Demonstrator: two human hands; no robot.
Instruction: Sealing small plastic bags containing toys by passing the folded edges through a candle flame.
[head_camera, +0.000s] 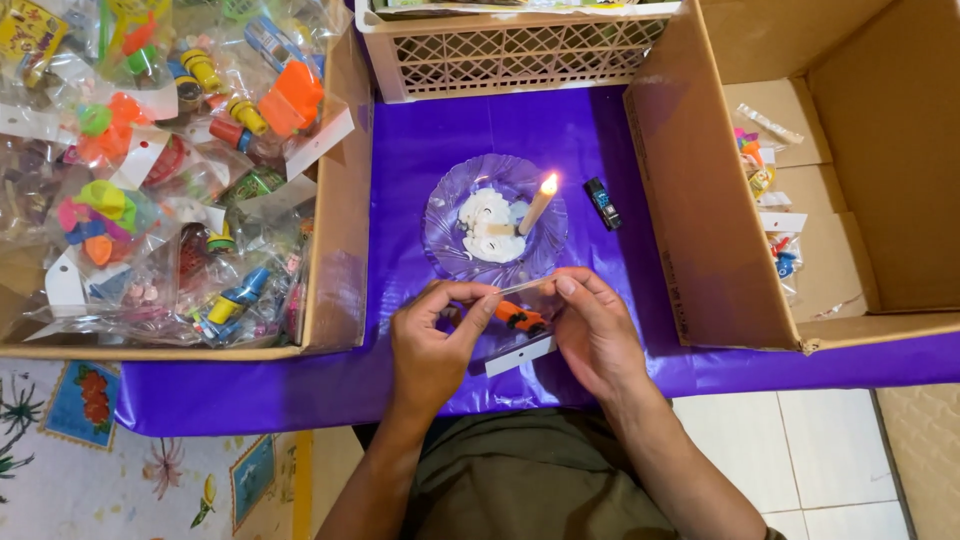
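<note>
Head view: my left hand (428, 345) and right hand (596, 335) pinch the top edge of one clear bag (520, 335) holding one orange toy car (521, 318), just below one lit candle (538, 204). I'd keep that edge taut and level. One lighter (602, 203) lies beyond my right hand.

Clear glossy plastic bag (520, 318), thin and crinkly, pinched betw. left hand (432, 345) and right hand (595, 330); shiny orange plastic toy car (520, 318) inside. Glossy purple plastic sheet (450, 140) over table. Clear ribbed dish (450, 215), glass or plastic, can't tell. Matt white wax candle (537, 205). Matt brown cardboard boxes (700, 200).
</note>
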